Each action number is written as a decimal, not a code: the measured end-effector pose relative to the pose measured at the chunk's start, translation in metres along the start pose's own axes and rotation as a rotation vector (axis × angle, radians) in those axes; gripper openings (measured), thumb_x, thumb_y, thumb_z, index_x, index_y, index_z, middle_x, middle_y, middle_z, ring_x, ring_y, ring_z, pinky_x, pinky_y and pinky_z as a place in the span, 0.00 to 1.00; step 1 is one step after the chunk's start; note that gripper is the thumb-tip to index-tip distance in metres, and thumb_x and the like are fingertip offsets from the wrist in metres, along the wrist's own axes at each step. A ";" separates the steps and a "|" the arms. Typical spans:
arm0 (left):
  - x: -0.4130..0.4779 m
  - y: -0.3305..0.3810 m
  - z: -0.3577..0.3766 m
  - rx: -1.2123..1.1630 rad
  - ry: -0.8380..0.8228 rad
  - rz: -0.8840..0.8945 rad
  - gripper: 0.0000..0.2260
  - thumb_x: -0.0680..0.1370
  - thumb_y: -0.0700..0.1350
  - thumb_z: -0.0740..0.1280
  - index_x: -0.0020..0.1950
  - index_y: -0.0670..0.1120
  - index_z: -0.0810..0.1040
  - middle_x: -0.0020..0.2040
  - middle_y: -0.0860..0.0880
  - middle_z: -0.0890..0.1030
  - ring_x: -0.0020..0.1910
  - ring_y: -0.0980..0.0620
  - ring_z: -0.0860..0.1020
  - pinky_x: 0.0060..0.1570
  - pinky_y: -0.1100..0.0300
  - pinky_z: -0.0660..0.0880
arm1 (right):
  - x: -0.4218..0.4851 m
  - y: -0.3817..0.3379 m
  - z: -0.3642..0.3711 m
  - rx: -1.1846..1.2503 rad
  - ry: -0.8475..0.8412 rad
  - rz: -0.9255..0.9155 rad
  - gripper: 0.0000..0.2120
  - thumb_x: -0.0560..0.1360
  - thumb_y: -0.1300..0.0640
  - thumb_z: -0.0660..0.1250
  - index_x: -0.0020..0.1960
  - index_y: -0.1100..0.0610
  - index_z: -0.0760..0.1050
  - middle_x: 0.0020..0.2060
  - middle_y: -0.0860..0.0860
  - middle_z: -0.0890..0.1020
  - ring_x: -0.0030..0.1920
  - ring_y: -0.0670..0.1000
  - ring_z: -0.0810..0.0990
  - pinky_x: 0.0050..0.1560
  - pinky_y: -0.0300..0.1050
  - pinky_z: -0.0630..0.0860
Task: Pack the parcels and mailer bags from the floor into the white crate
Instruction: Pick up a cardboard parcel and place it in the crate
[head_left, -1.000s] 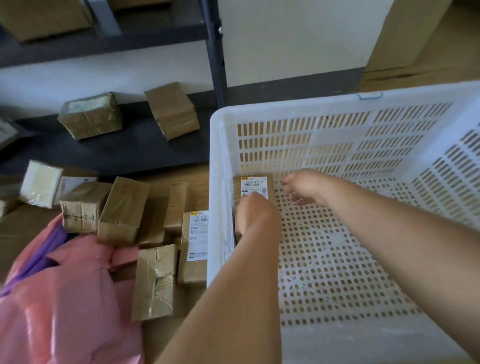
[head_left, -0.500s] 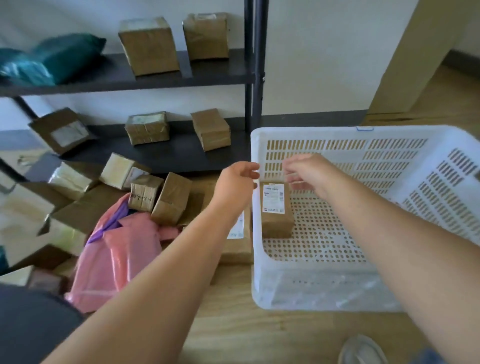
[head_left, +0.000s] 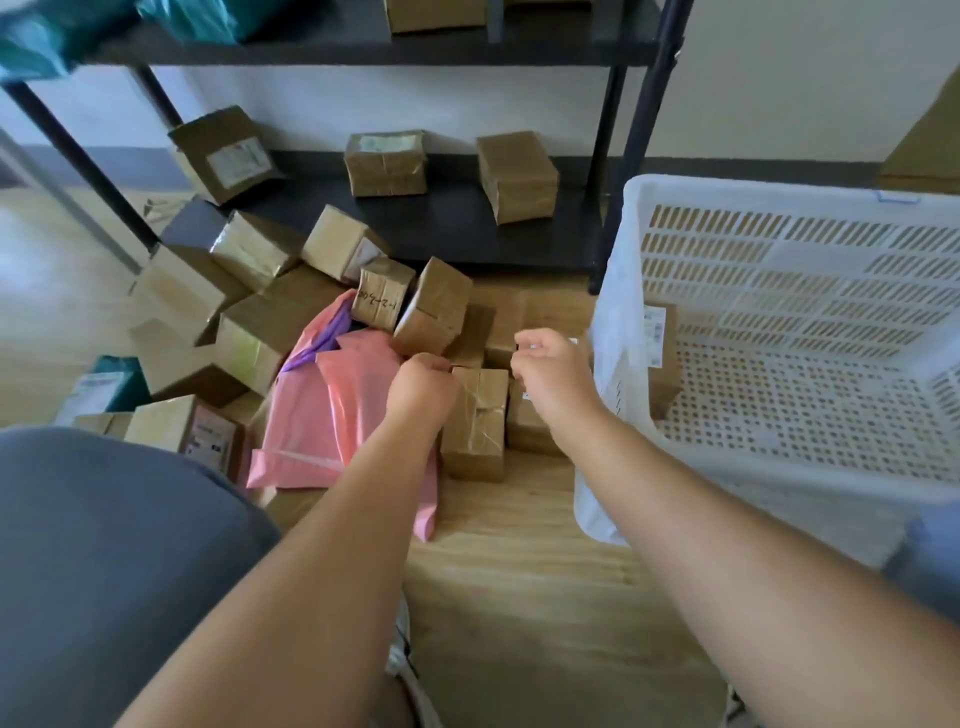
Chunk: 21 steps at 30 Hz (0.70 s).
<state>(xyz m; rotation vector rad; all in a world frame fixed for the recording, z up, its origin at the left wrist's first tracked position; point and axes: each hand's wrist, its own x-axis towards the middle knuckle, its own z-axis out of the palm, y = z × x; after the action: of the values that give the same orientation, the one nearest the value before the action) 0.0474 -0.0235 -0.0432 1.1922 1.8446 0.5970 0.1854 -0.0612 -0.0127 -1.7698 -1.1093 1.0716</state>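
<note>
while one parcel (head_left: 666, 364) lies in white crate (head_left: 779, 191), left hand (head_left: 423, 387) fingers clenched empty, right hand (head_left: 551, 375) fingers loose.

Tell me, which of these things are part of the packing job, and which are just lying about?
For the job: white slotted plastic crate; labelled brown cardboard parcel inside it; taped brown cardboard parcel on the floor; pink plastic mailer bag.
Lying about: black metal shelf; taped brown box on it; plain brown box beside that.
</note>
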 end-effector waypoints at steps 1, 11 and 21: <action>0.000 -0.008 0.003 0.043 -0.007 0.021 0.14 0.75 0.39 0.63 0.58 0.43 0.81 0.55 0.44 0.82 0.54 0.43 0.79 0.58 0.51 0.76 | -0.002 0.016 0.006 -0.033 0.006 0.019 0.16 0.77 0.62 0.59 0.62 0.51 0.76 0.55 0.47 0.79 0.56 0.50 0.78 0.53 0.42 0.74; 0.008 -0.043 0.042 0.137 -0.106 -0.161 0.17 0.80 0.36 0.56 0.67 0.40 0.73 0.63 0.41 0.77 0.62 0.41 0.75 0.60 0.55 0.71 | 0.005 0.107 0.031 -0.237 -0.083 0.181 0.17 0.80 0.59 0.56 0.67 0.53 0.74 0.63 0.52 0.78 0.62 0.54 0.76 0.61 0.48 0.74; 0.020 -0.070 0.054 0.204 -0.131 -0.279 0.18 0.78 0.33 0.55 0.66 0.37 0.73 0.62 0.38 0.76 0.61 0.39 0.74 0.49 0.58 0.69 | 0.010 0.117 0.044 -0.137 -0.264 0.345 0.13 0.79 0.58 0.60 0.59 0.57 0.79 0.53 0.54 0.82 0.55 0.56 0.78 0.54 0.50 0.73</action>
<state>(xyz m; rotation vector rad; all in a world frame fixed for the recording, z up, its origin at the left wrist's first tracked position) 0.0545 -0.0386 -0.1320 1.0490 1.9476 0.1736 0.1798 -0.0821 -0.1362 -2.0204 -1.0754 1.5029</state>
